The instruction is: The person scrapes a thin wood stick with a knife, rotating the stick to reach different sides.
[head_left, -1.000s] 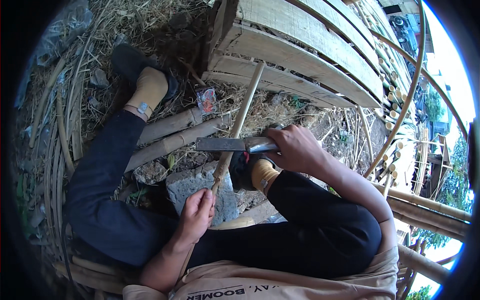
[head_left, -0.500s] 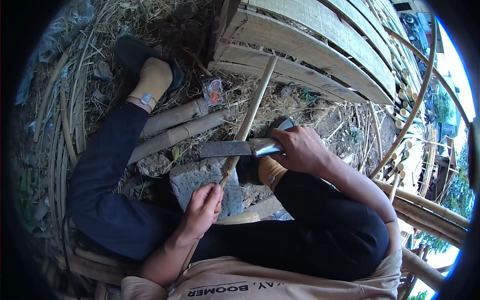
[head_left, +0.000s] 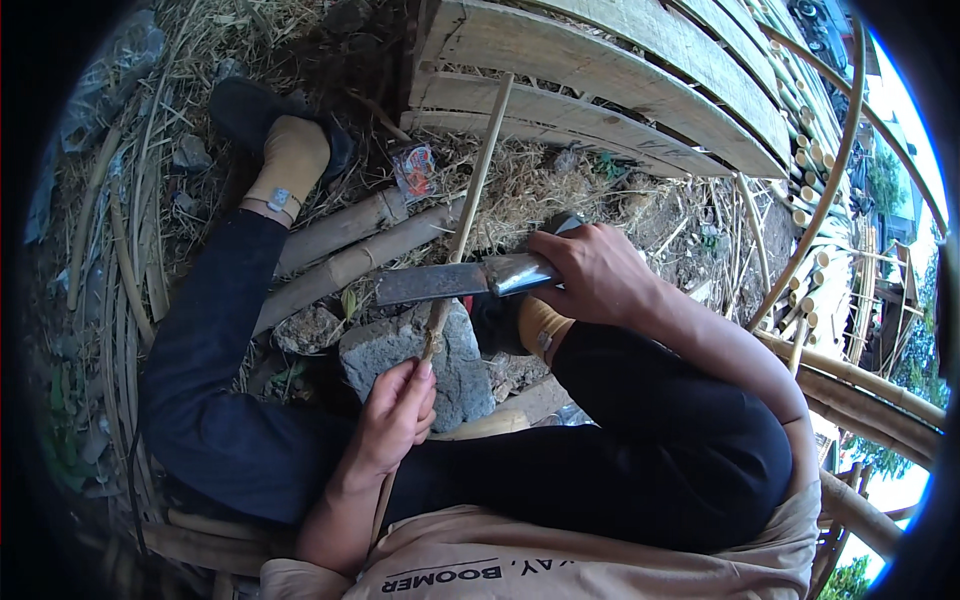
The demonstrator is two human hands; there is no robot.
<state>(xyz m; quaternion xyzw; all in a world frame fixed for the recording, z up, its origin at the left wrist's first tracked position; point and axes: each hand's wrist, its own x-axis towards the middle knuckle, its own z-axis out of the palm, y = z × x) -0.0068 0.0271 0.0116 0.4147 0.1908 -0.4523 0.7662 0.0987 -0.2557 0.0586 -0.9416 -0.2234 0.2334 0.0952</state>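
Observation:
My left hand (head_left: pixel 393 418) is closed round a thin bamboo stick (head_left: pixel 484 165). The stick slants up and away from my lap, and its lower end runs back along my forearm. Just beyond my left fingers, a knobbly joint shows on the stick. My right hand (head_left: pixel 598 272) is closed on the silvery handle of a broad, dark-bladed knife (head_left: pixel 430 284). The blade lies crosswise over the stick, a short way past the joint. Beneath the stick and blade sits a rough grey stone block (head_left: pixel 460 372), between my legs.
A slatted wooden crate (head_left: pixel 600 90) stands just ahead. Thick bamboo poles (head_left: pixel 370 258) lie on the straw-strewn ground to the left of the stick, near a small printed wrapper (head_left: pixel 413 170). Cut bamboo poles (head_left: pixel 815 275) are stacked at the right. My bent legs flank the stone.
The stick's far end has swung left and stands more upright. Blade and right hand have moved slightly left and nearer, with the blade tilted a little. My view has shifted slightly too.

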